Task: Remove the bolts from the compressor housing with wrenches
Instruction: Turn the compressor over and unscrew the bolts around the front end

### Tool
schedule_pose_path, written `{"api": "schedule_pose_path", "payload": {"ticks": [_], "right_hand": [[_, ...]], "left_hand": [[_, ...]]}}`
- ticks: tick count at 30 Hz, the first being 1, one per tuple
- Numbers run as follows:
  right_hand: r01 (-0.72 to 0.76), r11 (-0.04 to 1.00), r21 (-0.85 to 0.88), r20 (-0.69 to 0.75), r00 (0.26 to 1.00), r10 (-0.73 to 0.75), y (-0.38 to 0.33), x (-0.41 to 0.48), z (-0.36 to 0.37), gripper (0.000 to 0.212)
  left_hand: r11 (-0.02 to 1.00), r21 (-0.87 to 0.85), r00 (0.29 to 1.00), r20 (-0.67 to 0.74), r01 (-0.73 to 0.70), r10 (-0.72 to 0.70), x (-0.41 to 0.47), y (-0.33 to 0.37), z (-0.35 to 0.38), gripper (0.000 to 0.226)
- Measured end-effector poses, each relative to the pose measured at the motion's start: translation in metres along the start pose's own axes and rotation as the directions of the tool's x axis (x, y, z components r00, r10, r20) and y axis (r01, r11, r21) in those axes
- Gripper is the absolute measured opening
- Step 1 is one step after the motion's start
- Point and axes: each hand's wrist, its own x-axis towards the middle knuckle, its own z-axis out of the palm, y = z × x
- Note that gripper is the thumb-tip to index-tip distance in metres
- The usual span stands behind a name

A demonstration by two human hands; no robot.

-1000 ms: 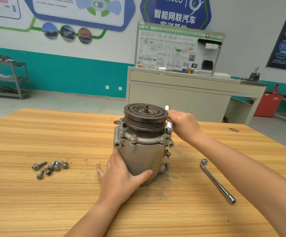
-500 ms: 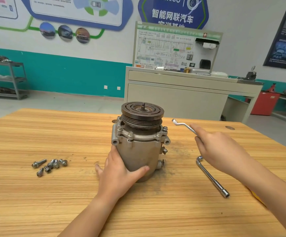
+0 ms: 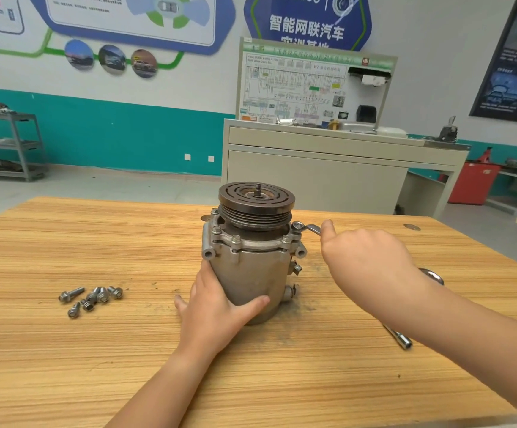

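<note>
Two hands: left (image 3: 217, 307) grips compressor (image 3: 251, 270), right (image 3: 365, 261) holds wrench (image 3: 308, 227); sign (image 3: 306, 26) "智能网联汽车".

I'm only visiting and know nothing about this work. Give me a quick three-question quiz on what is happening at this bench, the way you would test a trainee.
1. True or false: the left hand holds the compressor by its body.
2. What does the right hand hold? A) a wrench set on a bolt at the compressor's top flange B) a screwdriver C) nothing
3. Fill in: seen from the camera, the loose bolts lie on the table to the compressor's ____.

Key: 1 true; 2 A; 3 left.
</note>
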Motion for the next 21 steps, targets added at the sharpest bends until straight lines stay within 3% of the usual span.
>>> {"api": "schedule_pose_path", "payload": {"ticks": [4, 7, 12, 18, 21], "right_hand": [[0.059, 0.994, -0.095, 0.013, 0.998, -0.058, 0.007, 0.006, -0.006, 0.053], [0.127, 0.99, -0.068, 0.042, 0.991, -0.124, 0.031, 0.021, -0.012, 0.037], [0.173, 0.975, -0.141, -0.018, 0.984, -0.177, 0.053, 0.039, 0.0, 0.042], [0.057, 0.997, -0.059, -0.037, 0.998, -0.059, 0.042, 0.077, 0.032, 0.033], [0.069, 0.991, 0.114, -0.205, 0.978, -0.045, 0.031, 0.101, 0.055, 0.04]], "left_hand": [[1.0, 0.001, 1.0, -0.009, 0.006, -0.006, 0.0, -0.001, 0.0, 0.117], [1.0, 0.004, 1.0, -0.012, 0.006, -0.006, 0.001, 0.001, 0.0, 0.115], [1.0, -0.008, 1.0, -0.005, 0.003, -0.003, 0.001, -0.002, 0.0, 0.116], [1.0, -0.002, 1.0, -0.004, 0.02, -0.02, 0.001, -0.002, 0.001, 0.118], [1.0, -0.008, 1.0, -0.001, 0.023, -0.023, 0.001, -0.002, 0.0, 0.117]]}}
